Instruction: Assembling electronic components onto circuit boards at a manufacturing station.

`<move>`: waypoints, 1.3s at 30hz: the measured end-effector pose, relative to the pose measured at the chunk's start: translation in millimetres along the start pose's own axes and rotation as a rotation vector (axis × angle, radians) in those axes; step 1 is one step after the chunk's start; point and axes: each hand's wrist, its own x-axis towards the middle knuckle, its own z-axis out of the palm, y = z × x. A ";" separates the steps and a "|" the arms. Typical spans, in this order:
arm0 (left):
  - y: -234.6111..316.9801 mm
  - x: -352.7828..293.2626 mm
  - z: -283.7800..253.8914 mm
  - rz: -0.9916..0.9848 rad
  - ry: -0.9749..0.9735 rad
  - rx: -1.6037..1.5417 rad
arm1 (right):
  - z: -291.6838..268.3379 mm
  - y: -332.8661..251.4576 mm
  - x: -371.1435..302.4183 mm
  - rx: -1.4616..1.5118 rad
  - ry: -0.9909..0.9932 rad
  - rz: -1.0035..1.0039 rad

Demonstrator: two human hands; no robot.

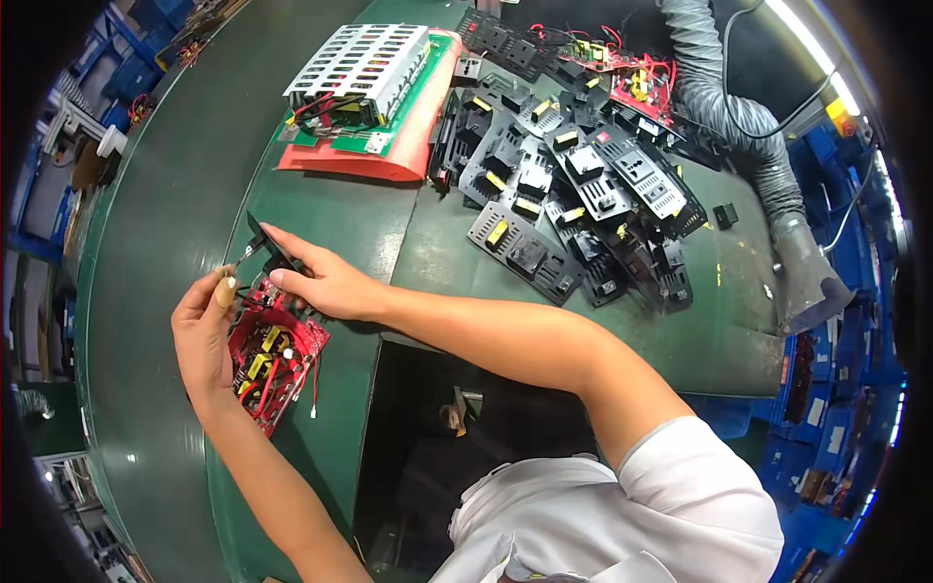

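Over the green bench, my right hand (pixel 335 282) grips a black panel (pixel 260 236) that is tilted up on edge, its thumb along the near side. Close to the panel's left side, my left hand (pixel 206 335) is closed in a pinch, and one fingertip wears a yellowish cover. What that pinch holds is too small to make out; something thin shows between it and the panel. Below both hands lies a red circuit board assembly (pixel 277 364) with yellow-wrapped parts and red wires. My left palm partly covers its left side.
A perforated metal tray of electronics (pixel 360 63) stands on green board and a red sheet (pixel 408 155) at the back. Right of it lies a pile of black panels (pixel 525 253). More red circuit boards (pixel 641 83) and a grey flexible duct (pixel 748 126) are at the far right.
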 end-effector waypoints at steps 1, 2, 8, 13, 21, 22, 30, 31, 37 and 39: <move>0.5 0.4 2.1 -0.001 -0.002 0.002 | -1.7 0.9 0.0 -0.017 0.013 -0.026; 3.6 -1.7 3.8 -0.004 0.008 0.007 | -1.7 0.4 1.5 -0.009 -0.017 -0.038; 10.8 -4.6 -1.6 -0.016 -0.042 0.018 | 0.4 0.2 3.4 0.081 -0.036 0.038; 12.2 -7.2 -0.6 0.014 0.021 0.191 | 7.7 -0.1 2.5 0.059 -0.040 0.080; 5.6 -5.6 16.4 0.424 0.123 0.633 | 3.1 -6.5 -4.5 0.027 -0.052 0.112; 7.9 -8.0 14.4 0.401 0.108 0.645 | 5.8 -7.3 -5.8 0.002 -0.070 0.129; 8.0 -7.4 8.3 0.435 0.044 0.659 | 7.0 -8.7 -5.5 -0.164 -0.076 0.063; 8.1 -7.4 8.8 0.440 0.036 0.659 | 6.1 -8.4 -5.5 -0.164 -0.072 0.064; 13.2 -7.7 9.8 0.502 0.037 0.794 | 5.2 -8.3 -3.1 -0.297 -0.077 -0.033; 11.4 -7.7 9.6 0.555 0.056 0.896 | 7.7 -11.3 -4.8 -0.355 -0.067 -0.031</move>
